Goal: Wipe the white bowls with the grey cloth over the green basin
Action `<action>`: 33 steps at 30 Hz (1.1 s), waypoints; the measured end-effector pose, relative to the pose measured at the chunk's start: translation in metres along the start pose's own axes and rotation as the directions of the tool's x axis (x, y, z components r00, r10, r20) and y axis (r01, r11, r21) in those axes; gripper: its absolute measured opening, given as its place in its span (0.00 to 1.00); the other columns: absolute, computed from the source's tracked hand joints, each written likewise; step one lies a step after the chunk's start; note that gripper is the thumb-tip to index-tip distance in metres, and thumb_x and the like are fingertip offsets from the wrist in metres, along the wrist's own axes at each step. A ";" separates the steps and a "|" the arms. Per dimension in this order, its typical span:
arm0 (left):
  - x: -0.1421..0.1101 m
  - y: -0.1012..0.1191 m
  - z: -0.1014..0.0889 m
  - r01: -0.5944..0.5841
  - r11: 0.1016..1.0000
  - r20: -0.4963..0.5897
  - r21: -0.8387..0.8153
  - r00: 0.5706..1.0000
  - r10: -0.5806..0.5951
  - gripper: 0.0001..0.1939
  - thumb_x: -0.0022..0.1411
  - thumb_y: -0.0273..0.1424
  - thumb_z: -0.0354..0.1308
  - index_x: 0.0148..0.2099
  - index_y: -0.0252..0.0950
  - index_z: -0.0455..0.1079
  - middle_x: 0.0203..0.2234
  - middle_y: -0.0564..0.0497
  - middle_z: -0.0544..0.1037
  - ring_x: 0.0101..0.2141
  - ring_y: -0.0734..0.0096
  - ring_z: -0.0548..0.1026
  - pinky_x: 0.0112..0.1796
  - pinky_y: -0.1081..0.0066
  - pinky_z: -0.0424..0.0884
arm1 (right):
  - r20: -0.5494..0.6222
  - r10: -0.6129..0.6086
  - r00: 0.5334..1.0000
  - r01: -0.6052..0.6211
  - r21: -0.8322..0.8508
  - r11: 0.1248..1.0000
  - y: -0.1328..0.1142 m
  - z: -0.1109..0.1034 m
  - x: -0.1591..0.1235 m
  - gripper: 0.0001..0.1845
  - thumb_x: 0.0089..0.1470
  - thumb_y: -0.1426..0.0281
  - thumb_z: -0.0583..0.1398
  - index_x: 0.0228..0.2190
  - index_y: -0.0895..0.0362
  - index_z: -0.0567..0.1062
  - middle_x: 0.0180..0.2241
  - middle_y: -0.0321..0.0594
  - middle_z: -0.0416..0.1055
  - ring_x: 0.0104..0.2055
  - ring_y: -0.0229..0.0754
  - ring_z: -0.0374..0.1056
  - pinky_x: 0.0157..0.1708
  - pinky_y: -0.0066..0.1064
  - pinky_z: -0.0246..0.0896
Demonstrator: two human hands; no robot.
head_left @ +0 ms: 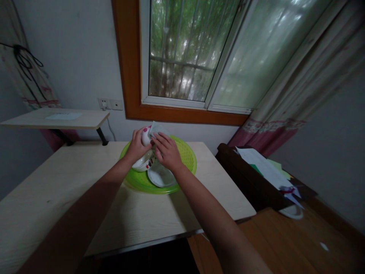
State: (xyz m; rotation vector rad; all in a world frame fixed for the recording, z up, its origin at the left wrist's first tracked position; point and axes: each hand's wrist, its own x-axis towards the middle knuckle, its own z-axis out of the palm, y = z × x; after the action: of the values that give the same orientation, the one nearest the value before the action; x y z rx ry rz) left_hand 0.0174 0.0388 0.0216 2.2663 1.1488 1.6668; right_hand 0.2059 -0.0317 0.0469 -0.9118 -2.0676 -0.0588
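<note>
Over a round green plastic basket (188, 158), my left hand (136, 147) grips a white bowl (146, 137) with pink flowers, which is tilted on its side. My right hand (169, 150) presses a pale cloth (154, 128) against that bowl, its fingers bent over the fabric. Below my hands, another white bowl (140, 165) with a dark and red pattern lies in the basket. A white plate (161, 176) sits beside it, partly hidden by my right hand. My hands also cover part of the held bowl.
The basket stands on a light wooden table (137, 220) near the wall under a window (182, 64). A small raised shelf (57, 118) is at the back left. Right of the table, papers (262, 167) lie on a dark brown piece of furniture (238, 175).
</note>
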 end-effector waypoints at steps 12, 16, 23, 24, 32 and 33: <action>0.001 0.001 -0.002 0.030 0.998 -0.056 0.061 0.998 -0.027 0.38 0.57 0.39 0.68 0.65 0.39 0.58 0.53 0.41 0.67 0.57 0.53 0.69 0.60 0.52 0.67 | -0.126 0.138 0.982 -0.141 -0.010 0.990 0.019 0.004 -0.002 0.27 0.66 0.67 0.52 0.65 0.50 0.66 0.67 0.40 0.62 0.71 0.50 0.52 0.71 0.53 0.45; 0.001 0.003 -0.001 0.009 0.999 -0.039 0.051 0.999 -0.007 0.37 0.57 0.35 0.67 0.66 0.40 0.57 0.54 0.41 0.67 0.57 0.55 0.69 0.60 0.52 0.67 | -0.006 -0.034 0.999 0.033 -0.074 0.997 0.005 0.002 -0.001 0.29 0.64 0.69 0.53 0.66 0.49 0.64 0.69 0.36 0.58 0.73 0.49 0.50 0.71 0.52 0.46; 0.000 0.002 -0.002 0.003 0.998 -0.046 0.058 0.999 -0.001 0.38 0.58 0.38 0.67 0.66 0.38 0.57 0.54 0.41 0.66 0.57 0.55 0.69 0.60 0.53 0.67 | -0.023 0.030 0.999 -0.031 -0.054 0.998 0.005 0.002 0.000 0.30 0.64 0.70 0.53 0.66 0.50 0.64 0.70 0.37 0.57 0.72 0.50 0.50 0.71 0.52 0.44; 0.000 0.002 -0.002 0.006 0.998 -0.054 0.064 0.999 -0.002 0.38 0.58 0.39 0.67 0.66 0.38 0.57 0.54 0.41 0.66 0.57 0.54 0.69 0.60 0.53 0.67 | -0.051 0.067 0.996 -0.069 -0.049 0.996 0.008 0.003 0.000 0.29 0.64 0.70 0.53 0.66 0.50 0.64 0.70 0.38 0.57 0.72 0.51 0.51 0.71 0.52 0.45; 0.001 0.003 -0.004 0.002 0.996 -0.045 0.084 0.999 0.001 0.40 0.56 0.39 0.69 0.66 0.40 0.57 0.53 0.42 0.66 0.56 0.53 0.70 0.59 0.53 0.67 | -0.152 0.132 0.979 -0.143 -0.065 0.988 0.022 0.005 -0.002 0.28 0.66 0.67 0.51 0.65 0.56 0.65 0.66 0.49 0.62 0.67 0.53 0.58 0.69 0.50 0.51; 0.001 0.004 -0.004 -0.009 0.996 -0.043 0.085 0.999 0.013 0.40 0.56 0.39 0.69 0.66 0.40 0.57 0.53 0.42 0.66 0.56 0.54 0.70 0.59 0.53 0.67 | -0.144 0.105 0.984 -0.118 -0.081 0.990 0.019 0.003 -0.002 0.28 0.66 0.67 0.51 0.66 0.55 0.64 0.67 0.48 0.61 0.67 0.52 0.57 0.69 0.50 0.51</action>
State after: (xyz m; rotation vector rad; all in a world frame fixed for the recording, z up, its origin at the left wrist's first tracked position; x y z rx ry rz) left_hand 0.0159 0.0351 0.0257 2.3003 1.2417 1.7117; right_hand 0.2162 -0.0175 0.0382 -1.0469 -1.8941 -0.1518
